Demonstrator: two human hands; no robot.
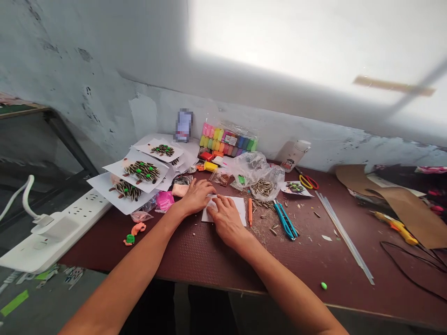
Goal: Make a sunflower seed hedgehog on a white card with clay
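**Brown worktable, cluttered along the wall**

A dark reddish-brown table (pixel 195 253) is standing against a pale wall. A white card (pixel 240 204) is lying near the middle, with an orange pen (pixel 250 211) just beside it and two blue pens (pixel 285 221) further right among scattered seeds (pixel 267 204). Finished seed pictures on white sheets (pixel 134 179) are piling up at the far left, overhanging the edge. A pack of coloured clay (pixel 226 142) is leaning at the wall; crumpled plastic bags (pixel 256 174) are sitting in front of it. Scissors (pixel 308 181), long clear sticks (pixel 344 235), brown cardboard (pixel 407 207) and a yellow glue gun (pixel 396 227) are lying to the right. A green clay ball (pixel 324 285) is resting near the front edge.
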